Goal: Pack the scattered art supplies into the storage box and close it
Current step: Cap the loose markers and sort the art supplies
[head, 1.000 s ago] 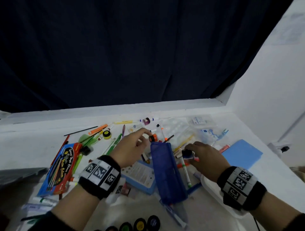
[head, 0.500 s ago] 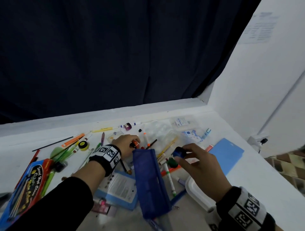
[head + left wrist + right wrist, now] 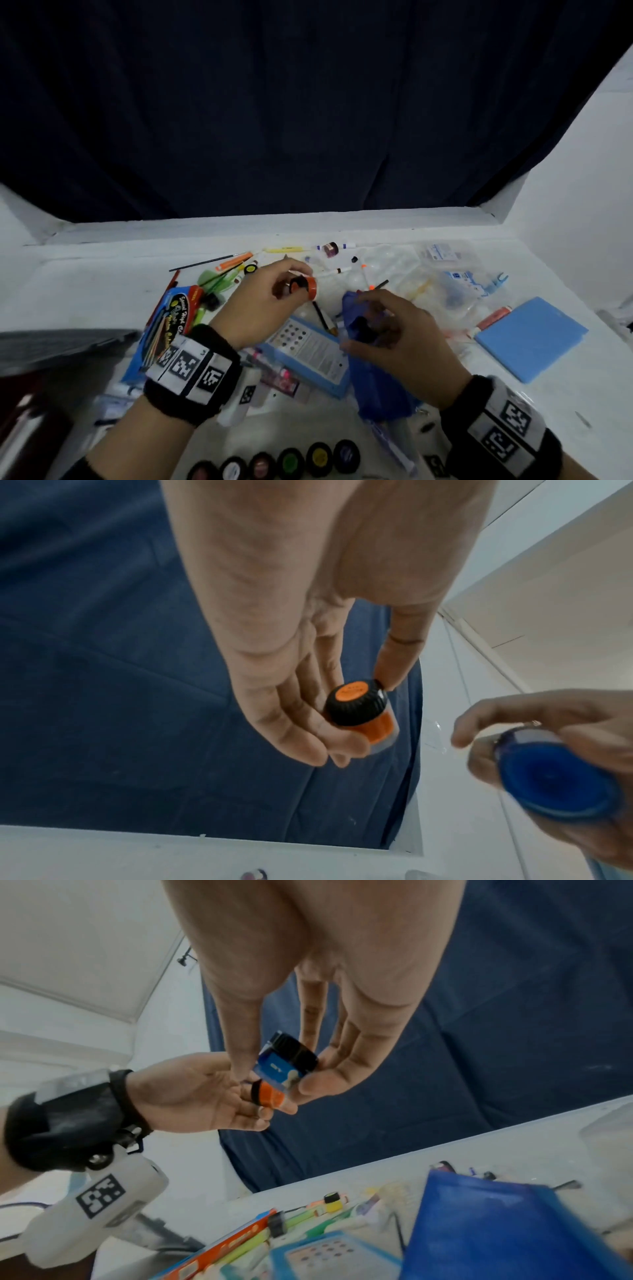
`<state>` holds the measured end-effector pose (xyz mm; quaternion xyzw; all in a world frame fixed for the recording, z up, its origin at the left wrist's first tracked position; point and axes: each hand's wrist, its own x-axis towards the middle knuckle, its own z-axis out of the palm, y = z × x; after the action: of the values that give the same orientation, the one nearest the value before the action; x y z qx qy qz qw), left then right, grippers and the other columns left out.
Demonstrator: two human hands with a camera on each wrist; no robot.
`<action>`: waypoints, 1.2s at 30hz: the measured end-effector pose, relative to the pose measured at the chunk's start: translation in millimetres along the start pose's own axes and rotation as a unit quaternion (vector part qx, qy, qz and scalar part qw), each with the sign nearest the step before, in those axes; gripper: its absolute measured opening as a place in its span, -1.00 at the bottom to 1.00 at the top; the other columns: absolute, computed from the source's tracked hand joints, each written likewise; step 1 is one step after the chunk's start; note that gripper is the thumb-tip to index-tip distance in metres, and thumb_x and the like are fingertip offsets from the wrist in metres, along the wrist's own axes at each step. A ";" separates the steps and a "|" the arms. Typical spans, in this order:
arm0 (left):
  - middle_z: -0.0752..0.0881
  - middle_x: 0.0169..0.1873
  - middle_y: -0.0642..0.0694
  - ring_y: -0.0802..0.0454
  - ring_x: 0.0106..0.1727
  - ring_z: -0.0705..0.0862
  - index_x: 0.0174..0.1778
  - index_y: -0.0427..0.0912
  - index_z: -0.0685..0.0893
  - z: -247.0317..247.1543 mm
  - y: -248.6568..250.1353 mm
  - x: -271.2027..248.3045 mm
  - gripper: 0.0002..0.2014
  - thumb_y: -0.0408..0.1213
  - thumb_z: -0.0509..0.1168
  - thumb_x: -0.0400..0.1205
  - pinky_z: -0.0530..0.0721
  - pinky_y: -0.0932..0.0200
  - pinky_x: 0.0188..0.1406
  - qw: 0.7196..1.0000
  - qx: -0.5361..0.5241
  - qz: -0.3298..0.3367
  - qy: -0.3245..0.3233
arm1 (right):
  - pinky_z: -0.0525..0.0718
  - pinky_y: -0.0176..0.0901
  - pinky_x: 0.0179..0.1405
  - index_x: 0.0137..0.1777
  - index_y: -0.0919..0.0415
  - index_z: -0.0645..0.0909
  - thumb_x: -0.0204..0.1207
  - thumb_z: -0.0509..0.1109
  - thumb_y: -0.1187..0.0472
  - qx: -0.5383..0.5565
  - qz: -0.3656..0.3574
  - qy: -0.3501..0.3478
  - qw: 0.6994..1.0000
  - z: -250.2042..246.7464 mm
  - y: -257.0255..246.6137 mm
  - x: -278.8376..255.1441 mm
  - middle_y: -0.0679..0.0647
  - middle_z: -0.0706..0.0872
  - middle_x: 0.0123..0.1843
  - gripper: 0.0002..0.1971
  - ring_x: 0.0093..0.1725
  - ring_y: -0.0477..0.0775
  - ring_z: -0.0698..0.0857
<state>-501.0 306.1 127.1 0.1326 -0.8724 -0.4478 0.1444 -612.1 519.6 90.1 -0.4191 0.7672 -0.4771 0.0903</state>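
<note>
Gathering step, judging by both hands being loaded: the right hand pinches a small blue paint pot with a black lid, the left hand an orange black-lidded pot, both lifted above the cluttered white table. No storage box is identifiable, so finding it comes next
</note>
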 end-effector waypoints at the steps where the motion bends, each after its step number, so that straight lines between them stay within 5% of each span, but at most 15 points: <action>1: 0.81 -0.10 -0.04 -0.14 -0.05 0.77 0.14 0.18 0.66 -6.0 -4.3 -15.4 -0.76 0.09 0.37 0.58 0.72 -0.15 0.07 1.000 0.008 -0.018 -0.012 | 0.69 -0.27 -0.14 0.12 -0.22 0.62 0.26 0.64 -0.21 -0.023 -0.009 -0.016 1.000 8.8 -3.8 -0.9 -0.28 0.63 0.01 -0.55 -0.07 -0.17 0.68; 4: 0.81 -0.14 -0.06 -0.06 -0.20 0.73 0.12 0.13 0.57 -18.3 -24.7 -63.6 -0.83 0.00 0.36 0.66 0.62 0.02 -0.20 0.997 0.038 -0.063 -0.034 | 0.63 -0.36 -0.12 0.01 -0.26 0.64 0.26 0.64 -0.19 -0.035 -0.039 -0.074 0.996 39.9 -17.1 -6.8 -0.27 0.61 0.03 -0.65 -0.05 -0.19 0.64; 6: 0.81 -0.21 0.00 0.10 -0.33 0.65 0.05 0.13 0.58 -24.4 -44.4 -93.4 -0.78 0.10 0.36 0.60 0.53 0.09 -0.30 0.994 0.066 -0.073 -0.046 | 0.66 -0.25 -0.10 -0.02 -0.18 0.67 0.23 0.69 -0.13 -0.036 -0.060 -0.108 0.992 62.8 -23.6 -11.3 -0.19 0.63 0.00 -0.64 -0.07 -0.15 0.64; 9: 0.77 -0.19 0.12 0.17 -0.26 0.70 0.01 0.13 0.65 -32.8 -69.7 -132.8 -0.69 0.20 0.31 0.48 0.64 0.11 -0.19 0.988 0.105 -0.087 -0.077 | 0.64 -0.20 0.06 0.03 -0.10 0.71 0.23 0.69 -0.08 -0.051 -0.053 -0.176 0.982 93.1 -36.5 -20.9 -0.14 0.67 0.03 -0.61 0.02 -0.13 0.63; 15: 0.76 -0.12 0.18 0.30 -0.15 0.67 0.13 0.06 0.69 -33.6 -99.3 -171.2 -0.81 -0.14 0.41 0.61 0.63 0.28 -0.10 0.978 0.182 -0.066 -0.079 | 0.57 -0.04 0.07 0.02 0.19 0.70 0.39 0.53 0.15 -0.124 -0.067 -0.242 0.960 143.9 -46.5 -33.1 0.09 0.71 0.01 -0.77 0.02 0.02 0.61; 17: 0.77 -0.04 0.13 0.21 -0.06 0.69 0.20 0.04 0.69 -32.8 -102.0 -174.0 -0.76 -0.11 0.41 0.62 0.57 0.37 -0.08 0.974 0.205 -0.058 -0.073 | 0.54 0.01 -0.05 -0.20 0.13 0.57 0.41 0.42 0.19 -0.168 -0.069 -0.259 0.949 156.9 -46.2 -34.5 0.10 0.63 -0.13 -0.92 -0.07 0.08 0.57; 19: 0.77 0.02 0.10 0.17 -0.01 0.68 0.23 0.06 0.69 -32.4 -101.9 -175.3 -0.74 -0.11 0.40 0.63 0.53 0.41 -0.06 0.973 0.215 -0.051 -0.072 | 0.57 0.03 -0.11 -0.29 0.02 0.43 0.43 0.34 0.19 -0.199 -0.066 -0.272 0.939 164.1 -47.8 -35.6 0.05 0.52 -0.20 -0.85 -0.13 0.08 0.54; 23: 0.71 0.08 -0.02 0.07 0.02 0.65 0.27 -0.07 0.70 -29.9 -99.1 -174.1 -0.74 -0.22 0.34 0.66 0.57 0.21 0.05 0.963 0.254 -0.034 -0.088 | 0.58 -0.07 -0.18 -0.32 -0.06 0.39 0.44 0.36 0.09 -0.234 -0.069 -0.265 0.933 166.5 -51.9 -32.7 -0.04 0.51 -0.22 -0.81 -0.14 0.03 0.58; 26: 0.59 0.09 0.00 0.15 -0.04 0.56 0.33 -0.05 0.69 -24.7 -101.6 -172.9 -0.71 -0.18 0.29 0.70 0.56 0.21 0.04 0.959 0.266 -0.031 -0.094 | 0.64 -0.05 -0.02 -0.06 -0.02 0.61 0.45 0.42 0.02 -0.247 -0.065 -0.260 0.931 165.8 -55.1 -29.6 0.00 0.66 -0.03 -0.88 0.00 0.04 0.63; 29: 0.54 0.12 0.04 0.10 0.01 0.59 0.37 0.00 0.66 -21.0 -103.6 -172.2 -0.69 -0.08 0.20 0.75 0.60 0.10 0.06 0.951 0.293 -0.044 -0.092 | 0.59 -0.12 0.14 0.26 0.07 0.66 0.50 0.46 0.02 -0.244 -0.060 -0.271 0.929 166.3 -56.5 -28.6 0.06 0.70 0.17 -0.65 0.17 0.05 0.64; 36: 0.59 0.09 0.06 0.08 0.12 0.61 0.28 0.04 0.72 -25.5 -111.4 -167.8 -0.71 -0.01 0.24 0.72 0.61 0.06 0.11 0.949 0.297 -0.059 -0.083 | 0.60 -0.20 0.20 0.33 0.06 0.69 0.58 0.42 0.06 -0.223 -0.054 -0.283 0.931 158.9 -58.1 -29.1 0.01 0.71 0.24 -0.66 0.17 -0.03 0.65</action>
<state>-325.3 284.9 27.7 0.1828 -0.9654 -0.1859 -0.0013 -475.7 425.3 45.4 -0.5864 0.7730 -0.1596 0.1819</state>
